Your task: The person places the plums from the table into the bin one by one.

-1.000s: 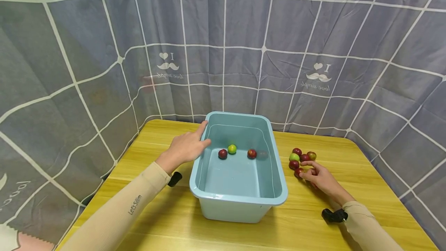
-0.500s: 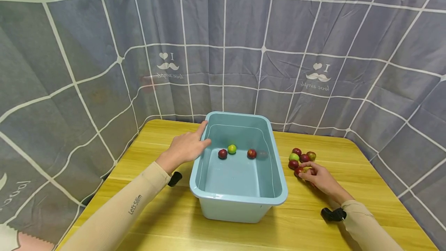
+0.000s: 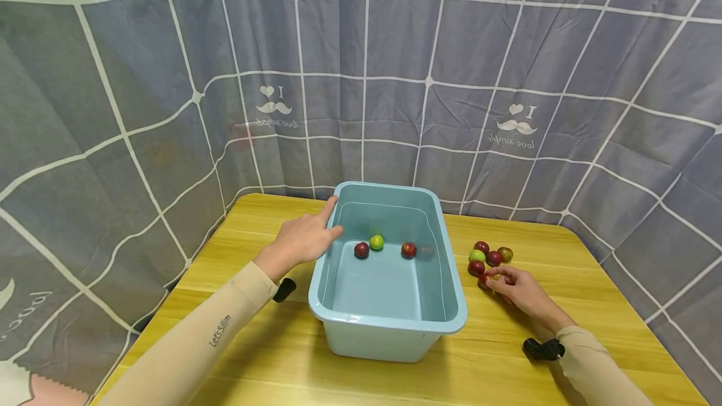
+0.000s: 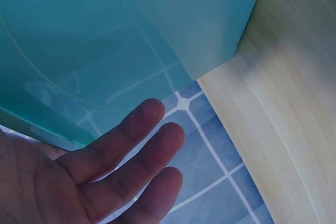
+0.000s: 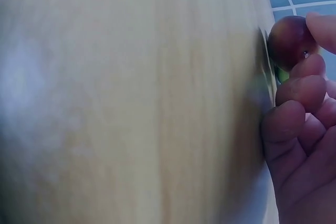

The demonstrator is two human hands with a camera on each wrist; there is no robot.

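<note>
My right hand (image 3: 523, 293), on the right of the table, pinches a small dark red plum (image 5: 290, 42) between thumb and fingertips, close to the wood. Right beside that plum lies a loose cluster of red plums (image 3: 476, 268) and a green one (image 3: 477, 256). My left hand (image 3: 299, 240) rests at the left rim of a light blue plastic tub (image 3: 389, 326), index finger along the rim and thumb pointing inward over it. In the left wrist view its other fingers (image 4: 144, 156) extend loosely beside the tub's outer wall.
Inside the tub lie two red plums (image 3: 408, 250) and a green fruit (image 3: 376, 242). The tub stands mid-table on a yellow wooden tabletop (image 3: 271, 356). A grey checked curtain (image 3: 389, 105) hangs behind and at both sides.
The right index finger has drawn in slightly over the plum beside the cluster. The left hand and tub stay in place; the head view has shifted very slightly.
</note>
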